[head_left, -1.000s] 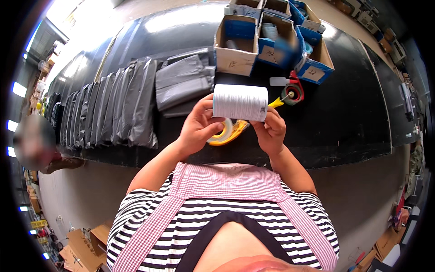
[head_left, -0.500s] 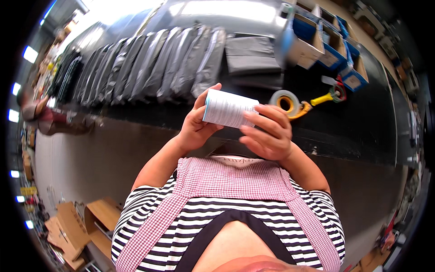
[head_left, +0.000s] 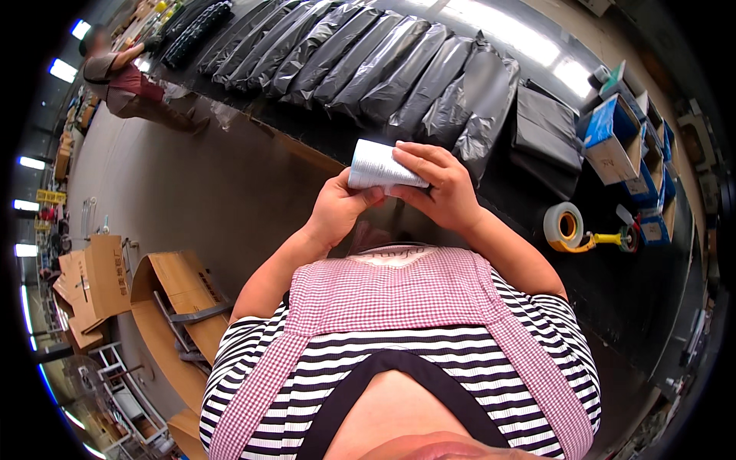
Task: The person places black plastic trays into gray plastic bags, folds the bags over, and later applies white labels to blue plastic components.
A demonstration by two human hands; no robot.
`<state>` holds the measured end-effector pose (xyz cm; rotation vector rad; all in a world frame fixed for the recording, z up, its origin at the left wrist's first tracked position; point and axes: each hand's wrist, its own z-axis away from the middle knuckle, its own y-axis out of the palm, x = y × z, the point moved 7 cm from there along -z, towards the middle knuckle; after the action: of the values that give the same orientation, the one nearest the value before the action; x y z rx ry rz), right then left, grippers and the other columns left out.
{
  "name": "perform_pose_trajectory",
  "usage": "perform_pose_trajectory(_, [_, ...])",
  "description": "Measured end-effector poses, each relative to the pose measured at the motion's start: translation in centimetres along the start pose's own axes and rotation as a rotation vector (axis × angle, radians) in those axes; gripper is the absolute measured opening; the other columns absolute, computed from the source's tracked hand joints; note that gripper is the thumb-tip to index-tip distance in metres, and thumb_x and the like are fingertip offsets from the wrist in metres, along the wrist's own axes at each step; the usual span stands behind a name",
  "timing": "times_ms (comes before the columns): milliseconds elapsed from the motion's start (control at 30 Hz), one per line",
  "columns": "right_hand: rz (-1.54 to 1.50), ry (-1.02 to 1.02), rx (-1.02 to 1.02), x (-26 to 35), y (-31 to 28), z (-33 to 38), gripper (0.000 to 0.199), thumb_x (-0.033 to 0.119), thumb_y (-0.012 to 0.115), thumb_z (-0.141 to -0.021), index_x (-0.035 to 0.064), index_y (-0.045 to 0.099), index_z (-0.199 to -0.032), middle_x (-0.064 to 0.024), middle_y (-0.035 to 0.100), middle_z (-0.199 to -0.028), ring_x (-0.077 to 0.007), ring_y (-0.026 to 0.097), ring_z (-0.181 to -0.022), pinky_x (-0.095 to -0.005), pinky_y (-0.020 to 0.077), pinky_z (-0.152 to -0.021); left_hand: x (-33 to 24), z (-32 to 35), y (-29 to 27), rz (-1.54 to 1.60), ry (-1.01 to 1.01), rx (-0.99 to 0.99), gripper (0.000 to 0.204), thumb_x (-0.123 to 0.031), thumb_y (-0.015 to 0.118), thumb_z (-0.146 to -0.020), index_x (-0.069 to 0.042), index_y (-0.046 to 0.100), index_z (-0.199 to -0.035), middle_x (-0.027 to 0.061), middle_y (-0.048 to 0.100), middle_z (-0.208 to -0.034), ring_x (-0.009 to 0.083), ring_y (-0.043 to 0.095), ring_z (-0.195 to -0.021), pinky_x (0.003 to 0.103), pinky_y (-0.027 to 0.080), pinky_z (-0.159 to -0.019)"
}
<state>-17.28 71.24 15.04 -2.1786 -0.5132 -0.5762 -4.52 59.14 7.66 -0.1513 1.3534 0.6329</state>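
Just in front of my chest I hold a curved white bundle of printed paper (head_left: pixel 376 164); whether it is a roll or a bent stack cannot be made out. My left hand (head_left: pixel 335 211) grips its left end from below, with the thumb along the lower side. My right hand (head_left: pixel 441 186) is closed on its right end, fingers over the top and thumb beneath. Beyond the hands, a row of black plastic-wrapped packages (head_left: pixel 368 65) lies on the black table (head_left: pixel 606 307). Folded black plastic (head_left: pixel 544 130) sits at the right end of that row.
Right of my hands lie a roll of clear tape (head_left: pixel 563 225) and a yellow-handled tool (head_left: pixel 609 238). Blue and white open boxes (head_left: pixel 613 142) stand at the far right. Cardboard boxes (head_left: pixel 172 307) are on the floor at left. Another person (head_left: pixel 126 80) works at the far left.
My view has swung left, so the table and its things sit farther right. My right hand, loose and blurred at the bundle's end before, now grips it. The bundle has tilted.
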Motion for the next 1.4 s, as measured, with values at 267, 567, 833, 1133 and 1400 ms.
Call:
perform_pose_trajectory(267, [0.178,-0.138,-0.059,-2.7,0.5,-4.1,0.052,0.032,0.077,-0.080,0.0109,0.066,-0.127,-0.0112,0.067,-0.127,-0.0292,0.066,-0.112,-0.0408,0.0506,-0.094,-2.0,-4.5,-1.7,-0.071,-0.032,-0.095,0.024,-0.007,0.071,-0.092,0.001,0.065,-0.115,0.0079,0.070,-0.102,0.0143,0.066,-0.090,0.030,0.055,-0.085])
perform_pose_trajectory(567, [0.033,0.009,-0.010,-8.2,-0.5,-4.9,0.051,0.026,0.081,-0.074,0.0114,0.069,-0.122,-0.0073,0.066,-0.130,-0.0292,0.060,-0.121,-0.0417,0.0440,-0.098,-0.7,-9.7,0.1,0.052,0.071,-0.066,0.028,-0.001,0.071,-0.091,0.000,0.061,-0.117,0.0086,0.069,-0.106,0.0144,0.066,-0.094,0.030,0.055,-0.087])
perform_pose_trajectory(833, [0.058,0.095,-0.181,-11.5,-2.6,-4.4,0.029,0.016,0.078,-0.079,0.0127,0.075,-0.107,-0.0035,0.072,-0.117,-0.0240,0.063,-0.113,-0.0378,0.0422,-0.096,-2.4,-14.6,2.4,-0.217,0.132,0.094,0.022,-0.002,0.072,-0.089,-0.001,0.069,-0.111,0.0024,0.053,-0.108,0.0144,0.063,-0.095,0.028,0.052,-0.085])
perform_pose_trajectory(1133, [-0.756,0.906,-0.238,-20.1,-5.2,0.4,0.018,0.019,0.067,-0.097,0.0036,0.075,-0.100,-0.0063,0.073,-0.096,-0.0155,0.066,-0.084,-0.0297,0.0523,-0.074,-2.6,-18.7,4.5,-0.577,0.083,0.357,0.027,-0.004,0.074,-0.085,-0.004,0.071,-0.112,0.0061,0.053,-0.107,0.0191,0.060,-0.099,0.032,0.050,-0.088])
perform_pose_trajectory(1400, [-0.934,0.728,-1.076,-25.3,-21.8,5.3,0.035,0.036,0.060,-0.100,0.0074,0.062,-0.120,-0.0087,0.071,-0.109,-0.0218,0.071,-0.092,-0.0288,0.0560,-0.070,-0.7,-20.2,8.1,-0.538,-0.019,0.701,0.028,-0.004,0.076,-0.084,-0.004,0.069,-0.111,0.0071,0.053,-0.110,0.0219,0.060,-0.107,0.033,0.049,-0.094])
